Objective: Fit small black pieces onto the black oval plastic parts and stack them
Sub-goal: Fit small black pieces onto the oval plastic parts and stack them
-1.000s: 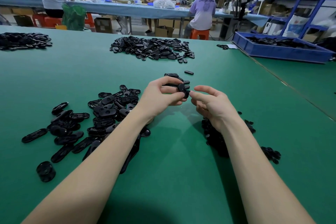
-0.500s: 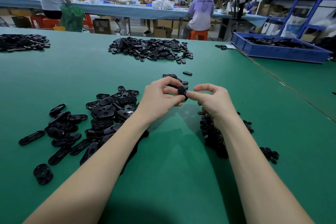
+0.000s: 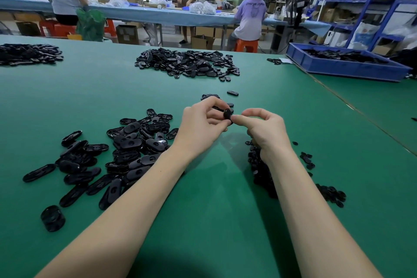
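Loose oval parts (image 3: 126, 153) lie heaped under the left forearm, small black pieces (image 3: 261, 171) under the right. Above the green table (image 3: 214, 221), the left hand (image 3: 200, 126) grips an oval part (image 3: 226, 114); the right hand (image 3: 264, 128) pinches at its end. A blue bin (image 3: 347, 67) sits far right.

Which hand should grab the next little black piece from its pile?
Probably the right hand: the pile of small pieces lies right under its wrist. The left hand holds the oval part.
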A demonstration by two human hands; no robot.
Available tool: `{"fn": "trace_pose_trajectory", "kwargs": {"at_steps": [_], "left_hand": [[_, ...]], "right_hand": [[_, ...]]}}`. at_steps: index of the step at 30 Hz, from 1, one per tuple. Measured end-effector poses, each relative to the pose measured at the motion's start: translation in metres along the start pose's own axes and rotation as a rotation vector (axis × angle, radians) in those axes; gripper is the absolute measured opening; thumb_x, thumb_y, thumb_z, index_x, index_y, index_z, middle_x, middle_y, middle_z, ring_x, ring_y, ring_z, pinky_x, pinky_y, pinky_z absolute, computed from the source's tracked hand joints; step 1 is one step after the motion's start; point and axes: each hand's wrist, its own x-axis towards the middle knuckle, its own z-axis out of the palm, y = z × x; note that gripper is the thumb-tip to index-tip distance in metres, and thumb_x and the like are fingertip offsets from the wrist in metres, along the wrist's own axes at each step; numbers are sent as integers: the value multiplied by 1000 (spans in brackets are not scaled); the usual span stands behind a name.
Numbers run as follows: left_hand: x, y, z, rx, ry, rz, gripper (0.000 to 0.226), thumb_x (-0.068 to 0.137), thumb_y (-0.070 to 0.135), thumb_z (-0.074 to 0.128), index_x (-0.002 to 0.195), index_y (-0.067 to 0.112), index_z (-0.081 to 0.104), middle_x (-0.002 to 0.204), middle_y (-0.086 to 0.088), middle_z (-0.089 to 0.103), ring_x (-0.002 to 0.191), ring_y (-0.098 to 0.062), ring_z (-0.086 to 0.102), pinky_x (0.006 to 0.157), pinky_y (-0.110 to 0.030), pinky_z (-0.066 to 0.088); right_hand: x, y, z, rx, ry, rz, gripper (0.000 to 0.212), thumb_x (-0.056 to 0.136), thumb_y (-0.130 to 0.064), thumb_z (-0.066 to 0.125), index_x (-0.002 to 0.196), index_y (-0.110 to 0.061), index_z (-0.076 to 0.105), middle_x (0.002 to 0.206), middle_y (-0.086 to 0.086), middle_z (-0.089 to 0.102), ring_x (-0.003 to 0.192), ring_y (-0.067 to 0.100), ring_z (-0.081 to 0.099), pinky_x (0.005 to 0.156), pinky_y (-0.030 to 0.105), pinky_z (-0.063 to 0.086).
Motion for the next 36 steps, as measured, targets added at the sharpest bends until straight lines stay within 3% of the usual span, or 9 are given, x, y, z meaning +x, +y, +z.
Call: {"fn": "trace_pose_trajectory", "kwargs": {"at_steps": [3,8,14,23,29,36], "left_hand": [[2,3,-3,-151,-19,-66,23,84,-1,76,103,10,68,84,-4,78,75,-17,77,72,-21,58],[4,9,-8,-446,-113,-239,20,91,-5,66,110,1,65,92,-14,76,86,-20,75,78,-22,58],[7,8,-14,-429,-116,-377,8,92,4,69,96,10,66,89,-11,72,76,-16,70,66,-18,53],[5,4,-17,-316,-164,-341,15,89,-4,68,100,6,71,87,-16,75,74,-15,71,77,-20,58],[4,0,-15,-320,-188,-345,15,89,-4,69,102,4,71,86,-12,76,73,-12,72,74,-17,56],[3,-3,-12,-265,-201,-377,11,90,-4,70,97,4,69,85,-14,74,71,-12,71,71,-20,58]], "right_hand": [[-2,-1,-1,59,-30,-21,28,74,-25,91,92,-24,70,59,-19,68,43,-3,49,39,12,35],[-5,3,-3,142,-176,111,30,81,-35,85,105,-19,79,97,-5,80,65,10,49,47,16,32],[-2,5,-5,37,-220,60,19,74,-37,90,82,-24,80,83,-5,72,61,10,49,49,20,32],[4,7,-3,-138,-194,-58,10,79,-23,86,75,-21,76,56,-15,63,44,-1,46,42,9,34],[6,11,-3,-154,-175,-117,13,79,-20,85,72,-19,74,52,-17,63,43,-7,49,45,6,35],[6,17,1,-229,-142,-112,16,76,-23,86,71,-19,71,58,-14,65,52,2,52,53,18,39]]}}
